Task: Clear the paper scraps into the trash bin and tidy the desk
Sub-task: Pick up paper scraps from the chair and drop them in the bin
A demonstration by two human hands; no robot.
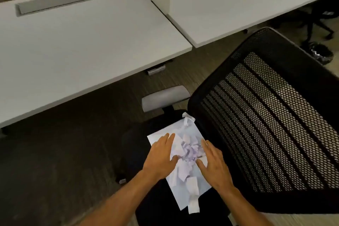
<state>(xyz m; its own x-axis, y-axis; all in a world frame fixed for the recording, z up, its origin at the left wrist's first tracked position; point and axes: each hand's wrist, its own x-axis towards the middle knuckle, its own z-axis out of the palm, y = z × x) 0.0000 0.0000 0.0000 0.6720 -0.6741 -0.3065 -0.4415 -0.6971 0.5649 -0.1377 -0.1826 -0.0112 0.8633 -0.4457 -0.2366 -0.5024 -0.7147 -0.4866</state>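
A white sheet of paper [185, 196] lies on the black seat of an office chair, with a heap of torn paper scraps [189, 150] piled on its middle. My left hand [161, 158] lies flat on the sheet's left side, fingers spread and touching the heap. My right hand [214, 161] rests flat on the right side, fingers apart, thumb against the scraps. One crumpled scrap [188, 120] sticks up at the sheet's far end. A black lined trash bin [320, 53] stands on the floor at the far right.
The chair's black mesh backrest [271, 115] rises right of my hands; its grey armrest [165, 97] is just beyond the sheet. A white desk [73, 42] spans the left, a second desk [238, 2] behind a divider. One small scrap [122, 181] lies on the dark floor.
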